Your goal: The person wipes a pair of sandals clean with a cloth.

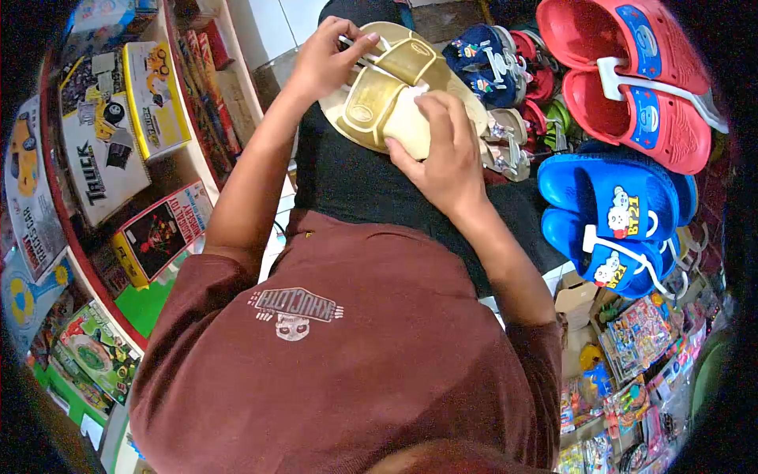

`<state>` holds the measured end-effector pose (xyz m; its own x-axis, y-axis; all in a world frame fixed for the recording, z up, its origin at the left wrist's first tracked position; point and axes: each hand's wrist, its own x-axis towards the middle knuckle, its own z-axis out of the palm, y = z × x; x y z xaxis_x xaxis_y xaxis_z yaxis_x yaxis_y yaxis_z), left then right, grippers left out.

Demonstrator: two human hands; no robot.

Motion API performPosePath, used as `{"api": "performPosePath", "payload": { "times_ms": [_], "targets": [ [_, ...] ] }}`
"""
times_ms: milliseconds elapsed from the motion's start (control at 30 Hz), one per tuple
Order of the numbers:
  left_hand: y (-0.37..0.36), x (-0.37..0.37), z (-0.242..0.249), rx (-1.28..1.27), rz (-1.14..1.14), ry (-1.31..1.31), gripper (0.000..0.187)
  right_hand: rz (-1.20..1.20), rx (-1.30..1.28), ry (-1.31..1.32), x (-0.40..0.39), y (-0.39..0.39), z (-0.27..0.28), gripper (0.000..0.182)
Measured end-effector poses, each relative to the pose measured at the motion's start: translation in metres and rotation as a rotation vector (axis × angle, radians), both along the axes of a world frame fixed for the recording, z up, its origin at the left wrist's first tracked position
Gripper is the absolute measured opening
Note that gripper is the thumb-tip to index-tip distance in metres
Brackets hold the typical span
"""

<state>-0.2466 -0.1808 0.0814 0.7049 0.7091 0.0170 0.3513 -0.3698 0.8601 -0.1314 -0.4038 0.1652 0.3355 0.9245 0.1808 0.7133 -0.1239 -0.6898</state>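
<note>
A pair of beige slide sandals (pixel 365 104) with olive-coloured straps rests over my lap, soles side by side. My left hand (pixel 328 63) is at the far left edge of the pair, its thumb and fingers closed on a thin white plastic hanger (pixel 384 46) that runs by the straps. With my right hand (pixel 446 150) I grip the near sandal, thumb on the lower edge and fingers bent over the footbed. How far the hanger reaches under the straps is partly hidden.
Red clogs (pixel 588 103) and blue slides (pixel 572 186) hang on white hangers at the right, with small children's sandals (pixel 493 67) behind. Boxed toys (pixel 99 134) fill shelves at the left. Packaged toys (pixel 636 340) lie at the lower right.
</note>
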Motion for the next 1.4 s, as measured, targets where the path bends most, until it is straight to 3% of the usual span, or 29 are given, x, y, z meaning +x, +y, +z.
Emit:
{"api": "performPosePath", "payload": {
  "times_ms": [67,167,200,300,333,433,467,600,700,867,967,1067,1100,1167,1333,1400],
  "targets": [
    [0.004,0.000,-0.007,0.064,-0.029,0.000,0.038,-0.133,0.005,0.084,-0.006,-0.001,0.001,0.036],
    [0.007,0.001,-0.007,0.005,-0.023,0.019,0.038,-0.066,0.024,0.056,-0.006,0.005,-0.006,0.035],
    [0.002,0.003,0.009,-0.059,0.017,0.131,0.037,-0.022,0.058,0.056,-0.007,0.010,-0.002,0.031],
    [0.004,0.004,0.000,-0.151,0.041,0.035,0.037,-0.031,0.150,0.148,-0.013,0.025,-0.016,0.027],
    [0.003,0.006,0.003,-0.065,0.040,-0.004,0.036,-0.083,0.139,0.230,-0.014,0.030,-0.016,0.026],
    [0.001,0.005,0.011,-0.059,0.035,0.009,0.035,0.015,0.081,0.132,-0.011,0.024,-0.014,0.030],
    [-0.003,0.005,0.017,-0.199,0.057,0.000,0.035,0.042,-0.001,0.075,-0.007,0.015,-0.008,0.036],
    [-0.001,0.005,0.017,-0.039,0.025,0.081,0.031,0.080,-0.192,0.041,0.007,-0.009,-0.005,0.048],
    [-0.003,0.008,0.021,0.001,0.018,0.025,0.031,0.278,-0.122,-0.010,0.013,-0.007,-0.012,0.051],
    [0.000,0.013,0.024,-0.062,0.068,0.056,0.030,0.031,-0.092,0.098,-0.002,0.020,-0.030,0.033],
    [0.000,0.011,0.032,0.026,0.031,0.095,0.030,0.144,-0.089,0.083,-0.008,0.025,-0.018,0.030],
    [0.000,0.004,0.015,0.107,-0.009,0.027,0.029,0.315,-0.015,0.053,0.005,0.006,-0.018,0.039],
    [-0.001,0.004,0.014,0.018,0.028,0.056,0.027,0.348,0.002,0.043,0.010,0.000,-0.021,0.041],
    [-0.003,0.007,0.013,0.187,-0.024,-0.015,0.026,0.381,-0.063,0.113,0.021,-0.009,-0.019,0.050],
    [-0.014,0.017,0.017,0.022,0.059,0.051,0.027,0.251,0.014,-0.198,0.012,-0.005,-0.017,0.034],
    [-0.011,0.018,0.015,0.025,0.057,-0.009,0.027,0.139,-0.046,-0.136,-0.001,0.004,-0.021,0.037]
  ]
}}
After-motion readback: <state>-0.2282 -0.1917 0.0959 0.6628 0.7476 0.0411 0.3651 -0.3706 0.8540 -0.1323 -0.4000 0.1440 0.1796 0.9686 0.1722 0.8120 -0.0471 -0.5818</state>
